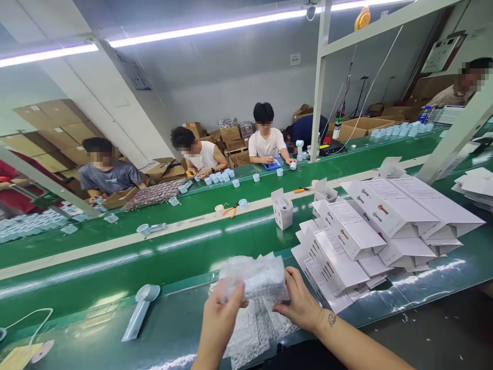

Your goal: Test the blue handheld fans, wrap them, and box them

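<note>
In front of me, a bubble-wrap pouch (pixel 254 277) is held up between both hands. Its translucent wrap is slightly blurred, and a pale bulk inside cannot be made out clearly. My left hand (pixel 226 303) grips its left end, thumb towards me. At the right end, my right hand (pixel 298 303) is closed on the lower corner. Flat bubble-wrap bags (pixel 250 329) lie on the bench below my hands. To the left, a light-blue handheld device (pixel 142 308) with a round head and straight handle rests on the bench.
White printed cartons (pixel 346 252) are piled at right. One open carton (pixel 282 210) stands beside the green conveyor (pixel 115 272). Orange-handled pliers (pixel 231 209) and light-blue parts lie farther back. Several people work across the line. A metal post (pixel 319 82) rises behind.
</note>
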Demonstrator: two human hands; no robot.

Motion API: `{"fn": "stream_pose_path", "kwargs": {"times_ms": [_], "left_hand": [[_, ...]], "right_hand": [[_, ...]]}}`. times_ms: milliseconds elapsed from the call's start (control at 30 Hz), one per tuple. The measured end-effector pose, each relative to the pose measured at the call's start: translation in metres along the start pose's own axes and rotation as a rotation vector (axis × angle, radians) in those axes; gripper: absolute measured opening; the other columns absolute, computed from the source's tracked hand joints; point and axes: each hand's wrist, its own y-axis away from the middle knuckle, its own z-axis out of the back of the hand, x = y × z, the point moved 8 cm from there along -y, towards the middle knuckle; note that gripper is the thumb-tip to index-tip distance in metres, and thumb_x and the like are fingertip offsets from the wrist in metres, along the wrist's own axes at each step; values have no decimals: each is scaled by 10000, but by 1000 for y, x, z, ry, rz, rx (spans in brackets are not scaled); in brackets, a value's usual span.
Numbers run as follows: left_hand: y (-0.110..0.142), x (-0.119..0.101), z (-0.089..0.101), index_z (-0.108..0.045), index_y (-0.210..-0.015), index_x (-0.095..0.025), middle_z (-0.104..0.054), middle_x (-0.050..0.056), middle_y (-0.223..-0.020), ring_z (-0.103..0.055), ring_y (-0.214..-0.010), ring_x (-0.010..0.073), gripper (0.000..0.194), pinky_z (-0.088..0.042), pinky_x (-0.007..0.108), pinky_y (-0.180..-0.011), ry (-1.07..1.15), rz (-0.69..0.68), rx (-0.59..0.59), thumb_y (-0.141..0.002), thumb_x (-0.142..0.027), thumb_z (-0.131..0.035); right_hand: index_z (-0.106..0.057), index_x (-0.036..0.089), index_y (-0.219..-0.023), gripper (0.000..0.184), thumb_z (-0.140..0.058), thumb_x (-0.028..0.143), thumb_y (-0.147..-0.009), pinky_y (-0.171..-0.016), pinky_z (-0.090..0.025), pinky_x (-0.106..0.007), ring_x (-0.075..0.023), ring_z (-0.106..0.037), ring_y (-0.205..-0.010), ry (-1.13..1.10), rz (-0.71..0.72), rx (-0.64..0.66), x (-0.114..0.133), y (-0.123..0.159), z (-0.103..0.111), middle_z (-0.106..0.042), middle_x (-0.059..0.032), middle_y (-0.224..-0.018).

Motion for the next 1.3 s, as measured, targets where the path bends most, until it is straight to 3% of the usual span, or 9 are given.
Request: {"fn": "stream_pose_path", "kwargs": {"times_ms": [133, 367, 600, 767, 900, 967, 1100, 1233, 1300], "left_hand": [[10, -22, -23, -612, -740, -220, -624, 0, -673, -576, -623, 171, 212, -453, 266, -610, -693, -269, 198, -789, -402, -515], [4, -41, -77, -577, -866, -226, -641, 56, -816, -627, -746, 219, 152, -389, 276, -627, -1369, -260, 397, -865, -267, -430], [7, -40, -102, -529, -984, -199, -590, 79, -940, -632, -792, 230, 256, -427, 292, -641, -1345, -354, 303, -950, -356, -330], [30, -17, -109, -544, -1002, -190, -558, 119, -1022, -635, -852, 245, 234, -454, 316, -689, -1371, -377, 310, -947, -281, -336], [42, 12, -109, -514, -1144, -152, -575, 162, -1064, -665, -787, 280, 271, -452, 346, -632, -1356, -118, 554, -912, -245, -410], [48, 16, -114, -471, -1242, -159, -593, 163, -1083, -661, -841, 292, 370, -454, 357, -669, -1321, -128, 644, -874, -170, -446], [50, 23, -130, -594, -1155, -149, -663, 156, -1041, -606, -982, 300, 319, -431, 413, -857, -1359, -274, 655, -881, -157, -429], [49, 35, -136, -610, -1206, -145, -702, 191, -991, -542, -1075, 399, 513, -410, 515, -902, -1419, -213, 668, -743, -354, -680], [50, 26, -126, -662, -1135, -197, -707, 165, -1004, -559, -1056, 384, 458, -424, 498, -892, -1275, -186, 660, -715, -375, -703]], "right_hand": [[-294, 188, -1340, 854, -732, 148, -608, -1061, -381, -476, -304, -420, -1236, 24, 37, 8, -3, 9, 1, -405, -139, -1256], [-312, 162, -1357, 843, -701, 138, -609, -1070, -367, -502, -319, -418, -1240, 68, 106, 23, -1, 19, -10, -398, -165, -1271], [-232, 201, -1418, 880, -668, 156, -655, -1051, -388, -529, -338, -413, -1250, 47, 127, -46, -8, 25, -5, -385, -159, -1294], [-213, 220, -1411, 862, -652, 142, -673, -1023, -428, -512, -327, -439, -1210, 32, 158, -104, -11, 32, 2, -371, -149, -1257], [-267, 228, -1377, 830, -664, 133, -654, -990, -462, -500, -329, -467, -1167, 42, 157, -104, -12, 34, 1, -379, -142, -1237], [-306, 220, -1340, 759, -654, 142, -671, -984, -466, -503, -329, -470, -1158, 37, 151, -127, -13, 33, 3, -389, -140, -1222], [-302, 208, -1331, 717, -617, 133, -691, -992, -456, -515, -320, -472, -1158, 23, 143, -133, -16, 32, 5, -397, -134, -1203], [-229, 227, -1376, 775, -585, 118, -697, -993, -460, -513, -323, -448, -1210, 16, 172, -116, -17, 33, 2, -375, -147, -1283], [-238, 248, -1369, 725, -584, 163, -738, -988, -466, -503, -314, -457, -1210, 11, 144, -121, -18, 33, 4, -396, -136, -1297]]}}
